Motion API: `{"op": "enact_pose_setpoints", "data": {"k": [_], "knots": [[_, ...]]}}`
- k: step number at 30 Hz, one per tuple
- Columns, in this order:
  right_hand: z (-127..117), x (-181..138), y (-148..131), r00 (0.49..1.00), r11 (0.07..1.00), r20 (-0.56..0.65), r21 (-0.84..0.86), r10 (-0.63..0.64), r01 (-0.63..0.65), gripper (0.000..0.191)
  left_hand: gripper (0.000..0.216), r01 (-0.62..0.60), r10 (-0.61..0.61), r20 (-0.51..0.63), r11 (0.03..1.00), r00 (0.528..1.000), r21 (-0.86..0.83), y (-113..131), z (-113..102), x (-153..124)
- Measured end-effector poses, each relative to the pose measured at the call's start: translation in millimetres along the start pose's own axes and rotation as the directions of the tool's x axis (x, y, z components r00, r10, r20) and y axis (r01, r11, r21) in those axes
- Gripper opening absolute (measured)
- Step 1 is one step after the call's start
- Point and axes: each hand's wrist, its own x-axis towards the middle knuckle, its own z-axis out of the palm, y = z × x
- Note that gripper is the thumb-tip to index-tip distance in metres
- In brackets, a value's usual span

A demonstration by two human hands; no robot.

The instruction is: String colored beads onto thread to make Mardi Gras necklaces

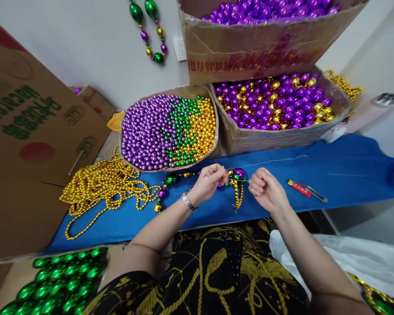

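Thread (244, 180) runs straight between left hand (212, 180) and right hand (265, 189), fingers clamped on it, seemingly for tension. Bead box (265, 139) sits near, presumably for reach.

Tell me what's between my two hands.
In the head view, a thin thread spans from your left hand to your right hand; shiny beads also show in the gap.

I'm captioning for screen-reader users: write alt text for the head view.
A person's left hand and right hand hold a thin thread between them above a blue cloth, near a colourful bead strand. Behind stand cardboard boxes of purple, green and gold beads.
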Motion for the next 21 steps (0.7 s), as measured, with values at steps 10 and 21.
{"op": "enact_pose_setpoints", "data": {"k": [10,21], "knots": [[-6.9,-4.8,-17.4,0.839,-0.144,0.351,-0.936,-0.416,0.320,0.024,0.028,-0.246,0.214,0.178,0.952,0.960,0.183,9.4,31.1,10.4],[54.0,14.1,-93.3,0.728,-0.682,0.654,-0.630,-0.206,0.372,0.030,0.028,-0.432,0.388,0.257,0.889,0.885,0.148,90.5,55.9,43.6]]}}
